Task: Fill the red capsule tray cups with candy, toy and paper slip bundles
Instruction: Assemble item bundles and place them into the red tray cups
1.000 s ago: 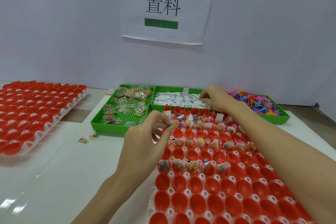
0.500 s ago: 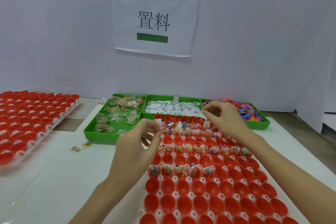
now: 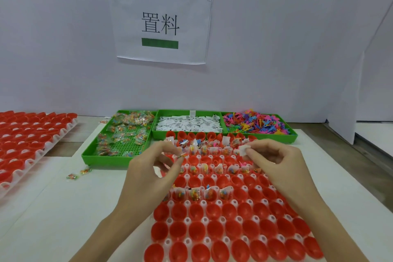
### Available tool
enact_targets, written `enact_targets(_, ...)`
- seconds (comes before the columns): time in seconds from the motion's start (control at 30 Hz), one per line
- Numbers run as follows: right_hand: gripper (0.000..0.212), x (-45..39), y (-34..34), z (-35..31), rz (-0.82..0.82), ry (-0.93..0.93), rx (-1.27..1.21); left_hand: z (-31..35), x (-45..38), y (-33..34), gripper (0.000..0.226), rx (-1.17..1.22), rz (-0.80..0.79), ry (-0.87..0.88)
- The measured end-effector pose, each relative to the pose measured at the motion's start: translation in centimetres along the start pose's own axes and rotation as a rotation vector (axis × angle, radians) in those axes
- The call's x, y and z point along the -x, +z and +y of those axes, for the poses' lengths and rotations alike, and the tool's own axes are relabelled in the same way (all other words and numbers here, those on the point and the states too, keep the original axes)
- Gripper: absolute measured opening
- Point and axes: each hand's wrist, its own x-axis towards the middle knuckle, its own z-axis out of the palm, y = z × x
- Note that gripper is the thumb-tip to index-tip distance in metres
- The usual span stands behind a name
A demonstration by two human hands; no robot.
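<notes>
Now, bench: white top (image 3: 53, 219), pale wall behind with a paper sign (image 3: 161, 23) (two printed characters).
Far edge: green bins (image 3: 119, 161) of candy, slips, toys.
Capsule tray (image 3: 234, 219): near edge, far rows filled.
Left hand (image 3: 148, 176): fingertips pinching a small candy bundle (image 3: 180, 156).
Right hand (image 3: 280, 168): pinching a paper slip (image 3: 242, 148).

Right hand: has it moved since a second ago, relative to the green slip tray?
Yes. The right hand was reaching into the green slip tray a second ago; now it has pulled back toward the person, over the red capsule tray, pinching a white paper slip.
</notes>
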Motion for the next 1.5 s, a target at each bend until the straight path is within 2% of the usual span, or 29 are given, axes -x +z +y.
enact_targets(0.2, 0.013, 0.3, -0.3, -0.2, -0.003, -0.001, -0.008, 0.3, 0.4, 0.5, 0.028, 0.045, -0.034, 0.001)
enact_targets(0.33, 0.012, 0.5, 0.0, 0.1, 0.029, 0.013, 0.001, 0.5, 0.7, 0.8, 0.04, 0.102, -0.09, -0.004)
enact_targets(0.47, 0.013, 0.7, 0.4, 0.0, 0.031, 0.022, -0.04, 0.8, 0.8, 0.9, 0.026, 0.11, -0.111, -0.006)
enact_targets(0.57, 0.011, 1.1, 1.1, -0.4, -0.013, 0.014, -0.072, 1.0, 0.9, 0.9, 0.015, 0.209, -0.139, -0.053)
enact_targets(0.73, 0.011, 2.2, 2.7, -1.0, -0.123, -0.041, -0.079, 1.7, 1.0, 0.9, 0.029, 0.37, -0.216, -0.144)
enact_targets(0.87, 0.009, 2.8, 3.6, -1.4, -0.194, -0.085, -0.052, 1.7, 1.1, 1.2, 0.028, 0.33, -0.284, -0.168)
enact_targets(1.13, 0.013, 3.3, 4.1, -2.0, -0.288, -0.065, -0.108, 1.9, 1.0, 1.1, 0.023, 0.294, -0.283, -0.161)
enact_targets(1.23, 0.014, 3.3, 4.1, -2.0, -0.309, -0.056, -0.1, 1.9, 0.9, 0.8, 0.027, 0.246, -0.301, -0.107)
enact_targets(1.33, 0.016, 3.6, 4.3, -1.9, -0.311, -0.092, -0.021, 1.8, 0.7, 0.3, 0.026, 0.09, -0.292, 0.038)
enact_targets(1.5, 0.017, 3.9, 4.6, -1.9, -0.298, -0.168, 0.084, 1.8, 0.4, 0.0, 0.013, -0.057, -0.264, 0.211)
